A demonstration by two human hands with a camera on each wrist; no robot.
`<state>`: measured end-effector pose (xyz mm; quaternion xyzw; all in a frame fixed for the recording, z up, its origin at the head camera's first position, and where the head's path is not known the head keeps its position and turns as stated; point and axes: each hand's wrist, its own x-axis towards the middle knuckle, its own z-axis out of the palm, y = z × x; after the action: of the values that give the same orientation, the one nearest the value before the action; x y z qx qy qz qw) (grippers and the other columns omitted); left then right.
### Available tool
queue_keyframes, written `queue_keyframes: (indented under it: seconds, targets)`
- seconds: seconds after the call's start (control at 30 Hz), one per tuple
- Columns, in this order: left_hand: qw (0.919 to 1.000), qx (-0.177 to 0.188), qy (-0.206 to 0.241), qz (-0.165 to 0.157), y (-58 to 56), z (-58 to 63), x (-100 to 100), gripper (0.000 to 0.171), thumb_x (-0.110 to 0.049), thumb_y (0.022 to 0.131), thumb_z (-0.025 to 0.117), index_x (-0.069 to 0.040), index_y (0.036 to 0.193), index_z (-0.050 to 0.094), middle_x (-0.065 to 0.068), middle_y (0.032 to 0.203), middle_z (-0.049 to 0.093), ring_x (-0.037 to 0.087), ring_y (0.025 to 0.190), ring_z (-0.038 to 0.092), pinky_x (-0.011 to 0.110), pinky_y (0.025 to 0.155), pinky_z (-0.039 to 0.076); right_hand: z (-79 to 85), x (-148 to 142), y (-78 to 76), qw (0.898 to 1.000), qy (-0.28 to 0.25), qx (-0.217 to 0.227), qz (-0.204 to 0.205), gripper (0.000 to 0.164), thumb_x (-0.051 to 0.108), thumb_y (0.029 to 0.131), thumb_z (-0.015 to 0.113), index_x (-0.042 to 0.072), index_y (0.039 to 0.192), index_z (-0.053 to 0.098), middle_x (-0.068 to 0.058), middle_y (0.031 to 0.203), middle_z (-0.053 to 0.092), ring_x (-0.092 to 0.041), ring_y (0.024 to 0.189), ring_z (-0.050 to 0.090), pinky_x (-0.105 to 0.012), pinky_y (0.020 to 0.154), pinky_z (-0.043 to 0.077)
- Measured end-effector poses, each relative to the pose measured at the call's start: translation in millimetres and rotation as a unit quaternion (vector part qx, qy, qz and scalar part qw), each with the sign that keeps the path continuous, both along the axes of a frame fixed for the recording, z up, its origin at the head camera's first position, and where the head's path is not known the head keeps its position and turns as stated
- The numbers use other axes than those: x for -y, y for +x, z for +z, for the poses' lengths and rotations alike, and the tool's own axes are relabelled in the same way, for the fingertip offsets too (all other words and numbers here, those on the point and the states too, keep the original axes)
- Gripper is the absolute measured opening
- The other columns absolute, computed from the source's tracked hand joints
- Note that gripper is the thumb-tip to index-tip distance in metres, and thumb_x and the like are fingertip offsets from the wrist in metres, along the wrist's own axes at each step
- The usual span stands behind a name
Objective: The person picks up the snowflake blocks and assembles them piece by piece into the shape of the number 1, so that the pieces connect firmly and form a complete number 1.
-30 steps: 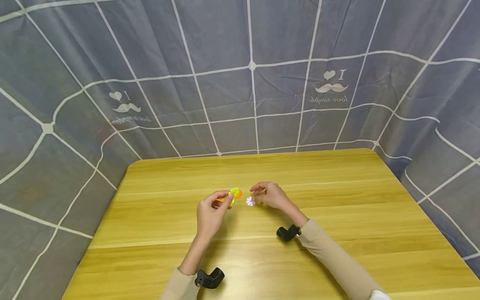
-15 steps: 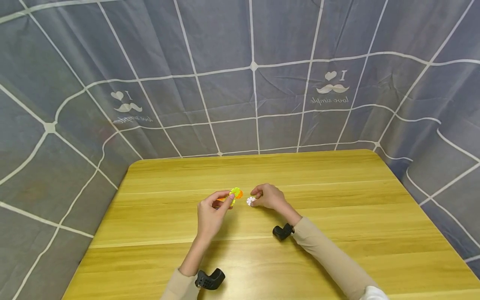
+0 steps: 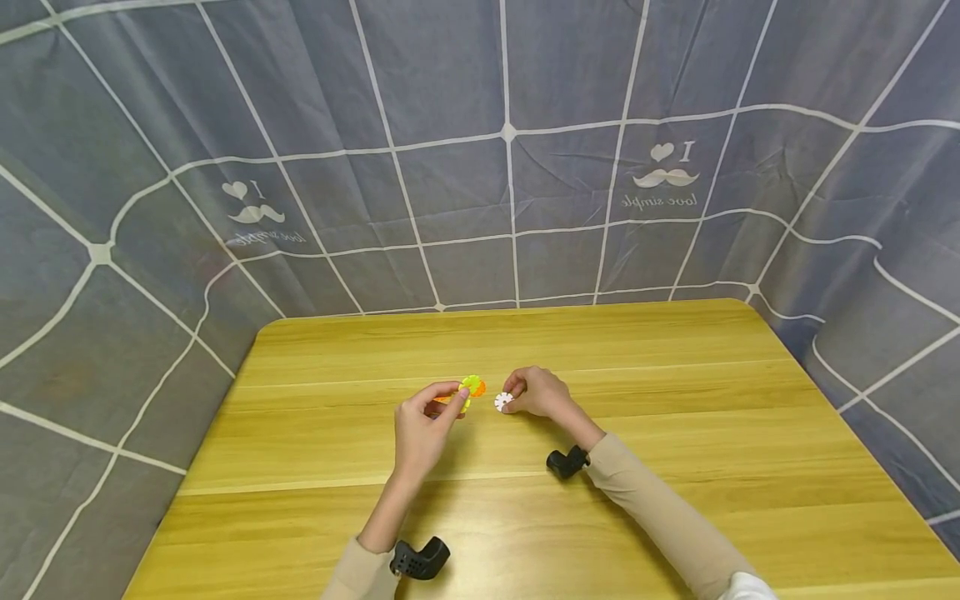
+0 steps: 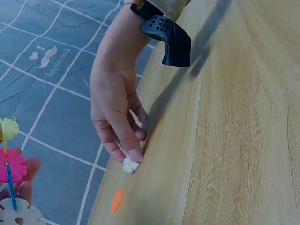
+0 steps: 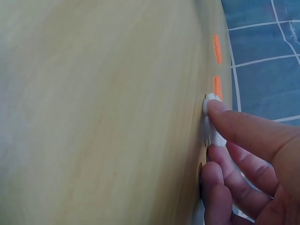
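Observation:
In the head view my left hand (image 3: 422,429) grips a group of joined notched plastic discs, with a yellow-green disc (image 3: 471,383) at its top. The left wrist view shows more of this group: a yellow disc (image 4: 9,128), a pink disc (image 4: 12,165), a blue disc (image 4: 11,186) seen edge-on and a white disc (image 4: 21,213). Just to the right, my right hand (image 3: 542,393) pinches a separate small white notched disc (image 3: 502,402) between thumb and finger. The right wrist view has this white disc (image 5: 214,119) nearly edge-on. Left-hand fingers partly cover the joined discs.
An orange disc (image 4: 117,200) lies on the wooden table (image 3: 637,517) beyond the right hand; two orange pieces (image 5: 217,49) appear edge-on in the right wrist view. A grey curtain (image 3: 570,192) with white lines hangs behind the table and at its sides.
My right thumb has come onto the white disc, which is now pinched and slightly further right. The right forearm has shifted a little left. My left hand has barely moved.

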<state>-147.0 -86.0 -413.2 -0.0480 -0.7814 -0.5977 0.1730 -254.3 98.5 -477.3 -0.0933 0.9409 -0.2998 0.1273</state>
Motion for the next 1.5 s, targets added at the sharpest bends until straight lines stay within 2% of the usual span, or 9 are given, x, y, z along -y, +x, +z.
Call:
queue_keyframes:
  seconds: [0.13,0.33,0.5,0.6,0.73,0.83,1.03,1.27,1.5]
  targets:
    - [1.0,-0.007,0.001,0.006,0.1,-1.3,-1.0,0.012,-0.002,0.085,0.07,0.006,0.094,0.071,0.023,0.085,0.072,0.002,0.056,0.063,0.016,0.045,0.045,-1.2,-2.6,0.4,1.0,-0.003,-0.002,0.002,0.021,0.025,0.073,0.084,0.018,0.086,0.069,0.007,0.077,0.065,-0.01,0.072,0.055,-0.026,0.064,0.037]
    - [0.9999,0.007,0.012,0.008,-11.4,-24.4,3.4,0.015,-0.008,0.085,0.072,0.001,0.097,0.073,0.019,0.089,0.073,0.029,0.061,0.069,0.017,0.049,0.049,-1.8,-7.2,1.8,0.999,-0.028,0.016,0.008,0.021,0.023,0.08,0.078,0.015,0.1,0.072,0.005,0.075,0.065,-0.01,0.067,0.054,-0.024,0.061,0.037]
    - [0.9998,0.004,0.015,-0.008,-14.9,-33.2,6.7,0.018,-0.018,0.087,0.072,-0.004,0.098,0.074,0.015,0.088,0.074,0.012,0.059,0.067,0.019,0.046,0.047,-1.9,-11.0,4.2,0.998,-0.053,0.017,0.028,0.016,0.021,0.084,0.074,0.013,0.097,0.076,0.003,0.08,0.068,-0.009,0.07,0.052,-0.022,0.064,0.038]
    - [0.9998,0.007,0.013,-0.011,-14.5,-33.0,6.5,0.018,-0.019,0.087,0.072,-0.005,0.097,0.075,0.014,0.086,0.075,0.01,0.058,0.066,0.019,0.044,0.045,1.0,-13.2,7.8,0.996,-0.075,0.011,0.036,0.014,0.021,0.086,0.073,0.011,0.095,0.076,0.001,0.08,0.069,-0.01,0.068,0.054,-0.022,0.061,0.041]
    - [0.9998,0.014,0.013,-0.01,-14.6,-33.1,5.8,0.016,-0.018,0.087,0.071,-0.005,0.096,0.075,0.012,0.089,0.075,0.026,0.061,0.069,0.019,0.044,0.045,8.6,-15.8,13.3,0.993,-0.113,0.012,0.027,0.015,0.02,0.088,0.069,0.008,0.097,0.074,-0.004,0.077,0.068,-0.015,0.06,0.058,-0.022,0.052,0.042]
    - [0.9998,0.016,0.012,-0.01,-15.2,-34.3,5.4,0.015,-0.017,0.087,0.071,-0.005,0.096,0.074,0.012,0.092,0.074,0.031,0.063,0.069,0.019,0.044,0.046,14.1,-16.5,16.1,0.991,-0.133,0.014,0.018,0.017,0.02,0.09,0.067,0.007,0.099,0.073,-0.008,0.077,0.067,-0.02,0.058,0.059,-0.022,0.048,0.041]
    - [0.9998,0.016,0.01,-0.006,-15.7,-34.7,4.0,0.016,-0.017,0.087,0.072,-0.005,0.098,0.074,0.013,0.092,0.075,0.022,0.061,0.069,0.018,0.043,0.044,26.6,-16.4,22.4,0.987,-0.159,-0.006,-0.005,0.02,0.024,0.09,0.067,0.007,0.099,0.072,-0.007,0.085,0.07,-0.026,0.067,0.064,-0.023,0.051,0.042]
    - [0.9997,0.017,0.015,-0.007,-14.4,-33.5,0.2,0.02,-0.016,0.087,0.072,-0.003,0.101,0.074,0.016,0.095,0.074,0.028,0.064,0.07,0.019,0.047,0.047,45.8,-14.4,31.5,0.977,-0.212,-0.014,-0.028,0.021,0.02,0.088,0.069,0.005,0.102,0.072,-0.011,0.087,0.072,-0.036,0.075,0.065,-0.025,0.056,0.045]
    - [0.9996,0.021,0.011,-0.013,-13.4,-31.4,-0.9,0.02,-0.02,0.087,0.071,-0.005,0.1,0.075,0.014,0.088,0.074,0.015,0.062,0.069,0.018,0.044,0.043,58.8,-12.8,36.1,0.965,-0.259,-0.042,-0.032,0.024,0.017,0.088,0.069,0.001,0.106,0.07,-0.013,0.086,0.073,-0.03,0.067,0.064,-0.032,0.057,0.05]
